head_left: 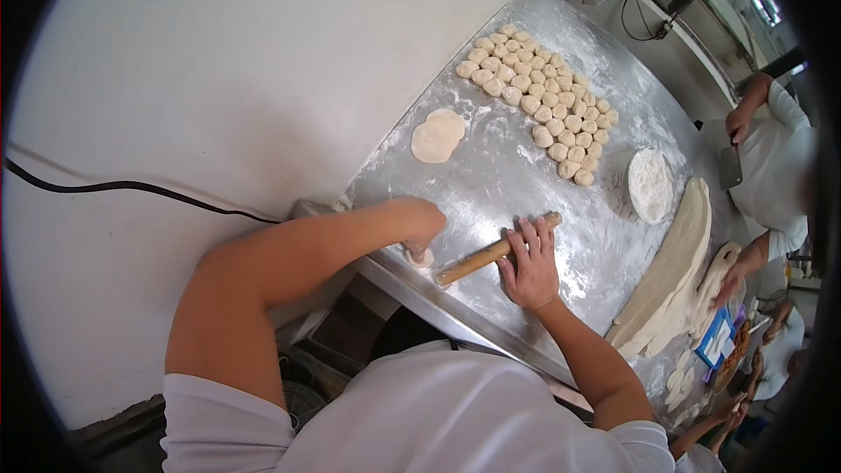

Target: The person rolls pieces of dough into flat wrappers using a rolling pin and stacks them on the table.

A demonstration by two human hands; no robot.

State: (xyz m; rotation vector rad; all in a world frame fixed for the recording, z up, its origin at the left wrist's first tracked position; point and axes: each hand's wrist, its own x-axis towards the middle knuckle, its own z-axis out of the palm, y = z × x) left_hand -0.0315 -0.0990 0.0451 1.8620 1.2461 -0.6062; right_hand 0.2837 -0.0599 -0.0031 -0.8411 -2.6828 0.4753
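My right hand (533,273) lies over a wooden rolling pin (477,263), fingers bent across it and the thumb on the near side. The pin slants over the floured metal table. Close to the table's near edge, my left hand (426,226) points downward and pinches a small dough disc (420,259) beside the pin's left end. My fingertips are partly hidden by the back of that hand. Farther up the table, several flat dough wrappers (438,136) overlap in a small stack.
Many round dough balls (543,79) sit in rows at the back. A flour-filled container (651,186) stands right of them, near a long dough slab (670,271). Across the table, a co-worker holds a cleaver (731,166). A white wall (219,61) borders the left side.
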